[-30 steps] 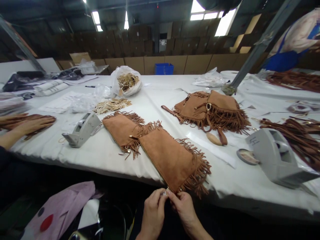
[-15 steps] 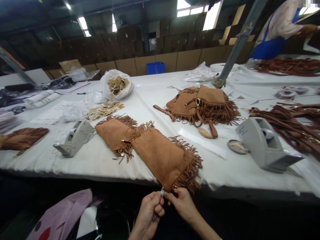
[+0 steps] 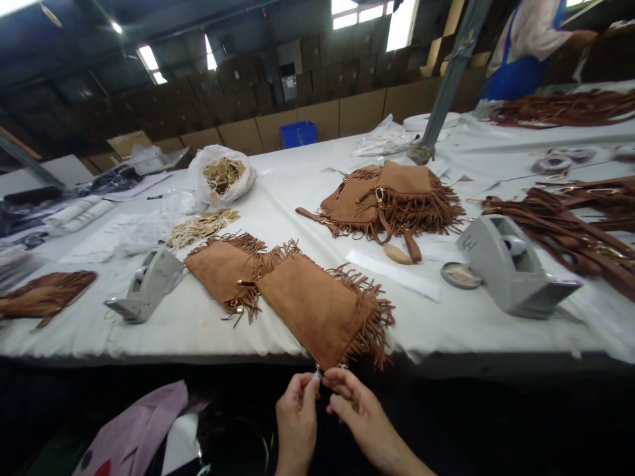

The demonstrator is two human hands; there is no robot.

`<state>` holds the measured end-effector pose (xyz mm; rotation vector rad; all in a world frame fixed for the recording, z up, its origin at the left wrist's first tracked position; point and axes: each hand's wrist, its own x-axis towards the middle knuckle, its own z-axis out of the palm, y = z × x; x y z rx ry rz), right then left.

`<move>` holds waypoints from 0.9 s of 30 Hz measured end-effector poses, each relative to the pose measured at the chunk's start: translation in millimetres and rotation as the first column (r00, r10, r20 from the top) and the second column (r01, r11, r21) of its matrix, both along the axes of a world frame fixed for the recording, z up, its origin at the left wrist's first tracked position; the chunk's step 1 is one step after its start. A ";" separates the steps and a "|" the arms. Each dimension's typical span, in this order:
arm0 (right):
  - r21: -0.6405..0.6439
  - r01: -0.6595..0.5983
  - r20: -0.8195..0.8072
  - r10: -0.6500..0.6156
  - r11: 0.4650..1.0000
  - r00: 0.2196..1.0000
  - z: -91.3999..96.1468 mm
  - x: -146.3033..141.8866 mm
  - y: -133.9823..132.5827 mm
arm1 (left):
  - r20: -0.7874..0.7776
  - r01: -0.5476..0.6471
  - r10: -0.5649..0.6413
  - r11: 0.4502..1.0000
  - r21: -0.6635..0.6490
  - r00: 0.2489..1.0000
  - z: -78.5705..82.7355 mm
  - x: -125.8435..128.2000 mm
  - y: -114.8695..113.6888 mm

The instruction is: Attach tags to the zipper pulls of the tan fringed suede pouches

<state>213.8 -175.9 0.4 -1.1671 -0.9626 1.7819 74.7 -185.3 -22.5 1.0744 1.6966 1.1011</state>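
Step in hand: fine fitting work at the near corner of the fringed suede bag [image 3: 317, 311], which lies on the bench [image 3: 198, 330] with that corner overhanging the front edge.
- Left hand [image 3: 296, 416]: thumb and forefinger pinched on a small pale piece [image 3: 316, 375] touching the corner.
- Right hand [image 3: 354, 406]: fingertips closed on the corner itself, beside a glint of gold hardware.

Judgement: the next move calls for a steady two-handed pinch, with the bag kept from sliding off.

Around:
- A second fringed bag [image 3: 223, 268] overlaps the far end.
- A tape dispenser [image 3: 146, 284] sits to the left and a larger one [image 3: 510, 268] to the right.
- Behind are a heap of bags [image 3: 391, 198] and leather straps [image 3: 570, 231].

Nothing stands between hands and corner.
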 end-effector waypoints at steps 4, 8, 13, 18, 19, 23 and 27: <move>-0.066 -0.024 -0.257 0.006 0.998 0.966 -2.2 -19.3 2.6 | 0.059 -0.009 0.008 1.000 0.010 0.998 1.4 -0.4 -3.3; -0.163 -0.013 -0.422 -0.058 0.987 0.905 -5.4 -23.7 1.1 | 0.389 -0.083 0.103 0.994 -0.069 0.915 -6.7 3.1 -1.9; -0.286 -0.087 -0.571 -0.096 0.954 0.816 8.6 -21.0 8.8 | 0.834 0.061 0.148 0.975 -0.212 0.532 -2.2 2.1 5.9; -0.287 -0.216 -0.698 -0.049 0.933 0.714 21.2 -19.6 18.6 | 0.971 0.203 0.134 0.964 -0.174 0.197 4.1 -1.5 11.2; -0.285 -0.226 -0.704 -0.044 0.931 0.709 21.8 -19.2 19.7 | 0.978 0.213 0.113 0.966 -0.150 0.176 2.7 -2.0 11.1; -0.272 -0.216 -0.672 -0.024 0.938 0.740 21.9 -15.0 25.3 | 0.954 0.328 -0.030 0.942 -0.073 0.299 -12.7 -9.8 4.8; -0.250 -0.113 -0.660 -0.084 0.962 0.747 31.8 -4.5 37.4 | 0.838 0.451 -0.199 0.890 -0.062 0.508 -28.8 -30.2 -5.0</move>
